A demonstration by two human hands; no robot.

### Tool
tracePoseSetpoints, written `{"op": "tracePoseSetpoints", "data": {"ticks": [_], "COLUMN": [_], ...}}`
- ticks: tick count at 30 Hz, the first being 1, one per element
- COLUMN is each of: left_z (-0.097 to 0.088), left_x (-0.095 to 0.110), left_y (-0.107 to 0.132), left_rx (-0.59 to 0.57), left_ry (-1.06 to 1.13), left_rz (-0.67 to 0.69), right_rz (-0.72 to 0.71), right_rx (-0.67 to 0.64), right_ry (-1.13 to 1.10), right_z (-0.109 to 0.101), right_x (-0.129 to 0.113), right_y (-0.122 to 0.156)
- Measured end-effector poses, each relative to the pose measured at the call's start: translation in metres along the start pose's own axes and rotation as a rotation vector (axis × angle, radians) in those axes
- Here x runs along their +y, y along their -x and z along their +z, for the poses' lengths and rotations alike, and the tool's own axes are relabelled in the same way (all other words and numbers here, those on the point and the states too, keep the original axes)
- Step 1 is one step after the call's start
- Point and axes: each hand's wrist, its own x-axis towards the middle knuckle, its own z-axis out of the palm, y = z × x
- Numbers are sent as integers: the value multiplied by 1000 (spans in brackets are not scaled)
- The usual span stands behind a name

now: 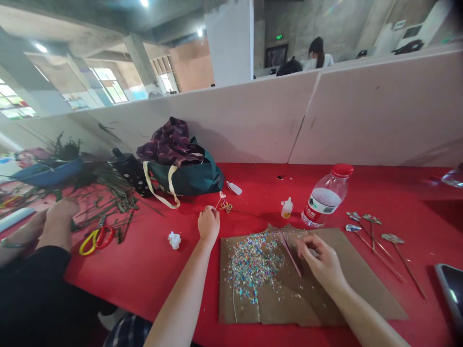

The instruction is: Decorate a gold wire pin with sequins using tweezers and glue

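My left hand (209, 224) is closed above the red table, left of the cardboard. A thin stem with a small pale tip (222, 195) sticks up from its fingers. Just beyond lies a small gold wire ornament (227, 207). Over the cardboard sheet (336, 299), my right hand (320, 255) has its fingers curled in a pinch. Whatever they hold, if anything, is too small to make out. Pink tweezers (290, 254) lie beside those fingertips, apart from them. A spread of shiny multicoloured sequins or flakes (256, 265) covers the board's left half.
A water bottle (324, 197) and a small glue bottle (287, 208) stand behind the board. Several glittery-headed sticks (392, 238) and a phone (450, 294) lie right. A bag (195, 168), crumpled tissue (174, 240), scissors (97, 238) and a co-worker's arms (58, 221) are left.
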Motion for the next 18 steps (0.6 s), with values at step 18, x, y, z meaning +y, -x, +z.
{"op": "tracePoseSetpoints", "data": {"ticks": [18], "left_z": [11], "left_x": [8], "left_y": [-12], "left_rx": [-175], "left_ry": [284], "left_rz": [423], "right_rz": [16], "right_rx": [-71], "right_ry": [134], "right_z": [-5], "right_x": [4], "right_y": [1]}}
